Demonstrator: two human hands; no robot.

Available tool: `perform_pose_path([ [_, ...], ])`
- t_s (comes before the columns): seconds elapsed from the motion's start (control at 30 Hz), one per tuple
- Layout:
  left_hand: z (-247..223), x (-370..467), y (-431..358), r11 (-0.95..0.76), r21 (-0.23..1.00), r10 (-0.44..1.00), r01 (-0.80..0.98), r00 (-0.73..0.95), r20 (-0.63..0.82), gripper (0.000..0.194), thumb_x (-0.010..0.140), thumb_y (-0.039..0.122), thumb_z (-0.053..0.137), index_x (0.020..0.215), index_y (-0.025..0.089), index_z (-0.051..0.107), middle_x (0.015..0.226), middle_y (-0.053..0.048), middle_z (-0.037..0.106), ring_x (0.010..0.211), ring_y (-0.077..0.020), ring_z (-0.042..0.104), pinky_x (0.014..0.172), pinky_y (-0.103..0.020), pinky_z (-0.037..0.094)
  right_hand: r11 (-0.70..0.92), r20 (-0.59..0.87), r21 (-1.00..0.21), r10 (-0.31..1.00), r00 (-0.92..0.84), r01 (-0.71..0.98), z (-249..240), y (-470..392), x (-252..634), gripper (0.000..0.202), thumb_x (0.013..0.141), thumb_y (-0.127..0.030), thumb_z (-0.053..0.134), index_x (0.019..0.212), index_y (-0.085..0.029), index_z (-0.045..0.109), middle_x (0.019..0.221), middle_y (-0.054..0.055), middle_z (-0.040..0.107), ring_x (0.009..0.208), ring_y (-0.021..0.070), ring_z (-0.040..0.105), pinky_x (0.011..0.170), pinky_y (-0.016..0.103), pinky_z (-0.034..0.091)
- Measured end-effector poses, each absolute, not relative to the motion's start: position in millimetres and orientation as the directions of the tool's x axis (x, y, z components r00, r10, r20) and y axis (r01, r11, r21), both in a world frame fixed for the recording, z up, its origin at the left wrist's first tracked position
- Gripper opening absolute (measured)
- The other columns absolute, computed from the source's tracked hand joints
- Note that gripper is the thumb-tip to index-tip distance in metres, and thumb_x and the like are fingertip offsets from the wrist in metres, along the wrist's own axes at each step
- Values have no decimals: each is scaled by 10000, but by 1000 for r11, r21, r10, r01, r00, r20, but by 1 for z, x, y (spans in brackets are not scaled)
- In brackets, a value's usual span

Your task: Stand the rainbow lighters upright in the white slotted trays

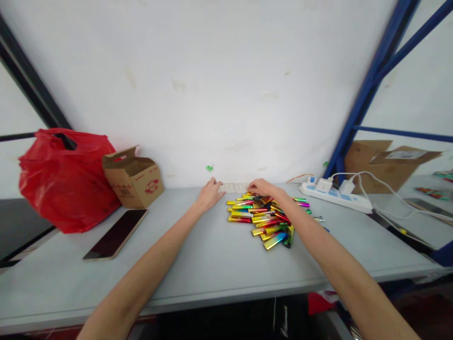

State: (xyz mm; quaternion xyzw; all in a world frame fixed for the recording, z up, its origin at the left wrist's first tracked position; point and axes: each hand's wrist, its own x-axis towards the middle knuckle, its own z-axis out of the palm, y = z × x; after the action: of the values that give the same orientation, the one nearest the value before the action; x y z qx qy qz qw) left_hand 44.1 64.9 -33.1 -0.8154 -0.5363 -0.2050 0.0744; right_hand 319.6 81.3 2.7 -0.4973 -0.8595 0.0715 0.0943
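Head view has the white ridged strip (233, 188) lying lengthwise between your hands near the wall (226, 94), beyond the shiny coloured pieces (242, 214). Your left hand (208, 194) reaches its left end, thumb and fingers spread; your right hand (262, 187) bends inward at the other, fingers curled, any pinch unclear.

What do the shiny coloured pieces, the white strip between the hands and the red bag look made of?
Shiny pieces: metal or metallic-coated plastic; mirror-like highlights fit both.
White strip: probably moulded plastic, pale and ridged or pocketed; too small to be sure.
Red bag: thin, glossy plastic film, judging by its crinkles and soft folds.
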Motion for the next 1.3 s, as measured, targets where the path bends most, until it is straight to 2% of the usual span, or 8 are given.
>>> perform_pose_path([
  [0.13,-25,78,66,-529,61,796,846,469,383,294,967,344,633,1251,283,678,1240,-67,564,1160,-247,577,1019,-364,473,486,134,-238,874,-468,841,6,77,320,235,910,-142,631,1050,-164,818,1081,91,810,947,204,741,844,237,513],
  [0.33,-27,114,81,-547,115,806,830,484,341,113,914,221,649,950,188,751,1110,-102,605,1099,-279,598,959,-396,504,474,272,-247,871,-409,845,18,53,349,289,1012,-205,531,1151,-130,772,1192,122,774,1074,222,709,949,276,495],
  [0.5,-14,110,81,-579,202,786,790,476,395,130,930,220,611,946,177,733,1073,-92,610,1058,-240,610,992,-373,505,472,360,-292,860,-362,832,20,27,392,247,1001,-228,565,1108,-145,770,1136,118,783,1018,230,719,937,316,518],
  [0.73,25,43,23,-612,348,767,710,424,482,210,925,385,617,883,194,693,1035,-73,613,953,-223,609,829,-354,563,594,279,-255,801,-530,763,2,4,416,285,951,-235,621,1199,-183,753,1253,117,739,1169,272,672,1053,385,480],
  [0.9,33,-18,-56,-589,427,807,686,469,360,368,932,565,561,873,230,700,1074,-63,629,932,-212,626,789,-331,566,655,243,-266,756,-608,707,1,4,410,295,997,-316,559,1157,-207,781,1166,99,758,1054,249,689,963,337,498],
  [1.07,16,-46,-116,-530,449,842,719,508,181,340,947,551,568,860,256,713,1206,-51,599,885,-185,641,842,-340,562,595,138,-238,803,-580,768,11,15,403,266,942,-322,655,1133,-192,787,1040,108,755,949,250,683,878,331,505],
  [1.2,-8,-44,-128,-550,470,819,690,555,144,215,944,459,599,907,272,699,1349,-62,559,1239,-262,585,1043,-395,510,595,232,-271,804,-548,757,17,15,401,218,940,-311,651,1059,-173,771,1074,128,714,1003,247,666,949,356,502],
  [1.3,-16,-33,-121,-566,490,800,663,586,130,161,944,419,604,922,265,645,1340,-70,577,1437,-282,424,1106,-406,459,574,373,-455,817,-440,681,15,11,396,245,919,-351,660,1078,-181,736,1115,115,701,1016,235,663,943,368,518],
])
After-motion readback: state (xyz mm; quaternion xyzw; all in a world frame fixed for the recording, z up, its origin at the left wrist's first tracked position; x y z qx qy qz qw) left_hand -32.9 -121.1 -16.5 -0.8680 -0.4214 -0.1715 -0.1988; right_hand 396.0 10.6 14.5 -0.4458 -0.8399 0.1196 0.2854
